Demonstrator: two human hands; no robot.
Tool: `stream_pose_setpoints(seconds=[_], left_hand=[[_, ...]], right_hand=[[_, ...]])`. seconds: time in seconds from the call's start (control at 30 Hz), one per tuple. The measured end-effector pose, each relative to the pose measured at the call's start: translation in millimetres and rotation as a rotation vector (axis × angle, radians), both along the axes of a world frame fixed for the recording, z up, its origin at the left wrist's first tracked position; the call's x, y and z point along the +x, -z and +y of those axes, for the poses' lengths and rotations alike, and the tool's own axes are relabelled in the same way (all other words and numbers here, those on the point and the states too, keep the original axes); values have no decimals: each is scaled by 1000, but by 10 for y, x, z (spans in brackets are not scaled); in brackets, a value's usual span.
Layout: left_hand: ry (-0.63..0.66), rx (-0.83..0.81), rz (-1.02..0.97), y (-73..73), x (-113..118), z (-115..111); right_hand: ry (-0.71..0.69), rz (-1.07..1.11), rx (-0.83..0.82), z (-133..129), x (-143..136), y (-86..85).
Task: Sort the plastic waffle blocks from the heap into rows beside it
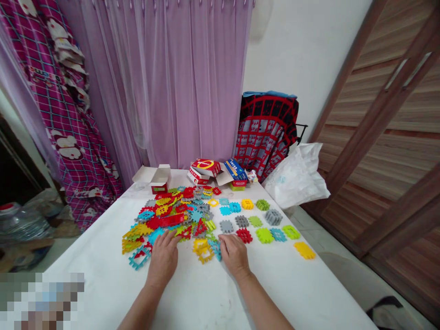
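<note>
A loose heap of interlocking plastic building tiles (172, 206) in red, yellow, blue, green and grey covers the table's left and middle. My left hand (164, 254) lies palm down at the heap's near edge, fingers stretched over a blue tile (156, 235), holding nothing that I can see. A blue open-frame tile (139, 257) is left of it. My right hand (234, 252) has its fingers curled at the edge of a tilted blue tile (216, 249); its grip is partly hidden. Beside that tile lies a yellow window-frame tile (202, 250).
Sorted tiles and small stacks, such as a grey stack (274, 217) and a yellow tile (304, 250), lie on the right. Opened boxes (160, 178) and a blue box (236, 169) stand at the back of the white table (199, 298). A white bag (297, 176) sits beyond the right edge.
</note>
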State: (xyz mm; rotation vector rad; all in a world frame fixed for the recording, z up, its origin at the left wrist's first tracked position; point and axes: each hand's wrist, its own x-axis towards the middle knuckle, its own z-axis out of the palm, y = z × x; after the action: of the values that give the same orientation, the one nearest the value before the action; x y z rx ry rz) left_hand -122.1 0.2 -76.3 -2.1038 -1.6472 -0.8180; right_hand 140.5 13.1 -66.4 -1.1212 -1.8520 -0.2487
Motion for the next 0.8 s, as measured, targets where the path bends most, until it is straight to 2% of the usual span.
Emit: stream_pose_setpoints(seconds=[0.17, 0.37, 0.8], left_hand=[[27, 20, -21, 24, -63, -6], [35, 33, -79, 45, -136, -17], [62, 40, -125, 17, -86, -82]], right_hand=[[-69, 50, -31, 91, -121, -39], [-118, 97, -96, 87, -140, -48], [-90, 62, -115, 29, -98, -8]])
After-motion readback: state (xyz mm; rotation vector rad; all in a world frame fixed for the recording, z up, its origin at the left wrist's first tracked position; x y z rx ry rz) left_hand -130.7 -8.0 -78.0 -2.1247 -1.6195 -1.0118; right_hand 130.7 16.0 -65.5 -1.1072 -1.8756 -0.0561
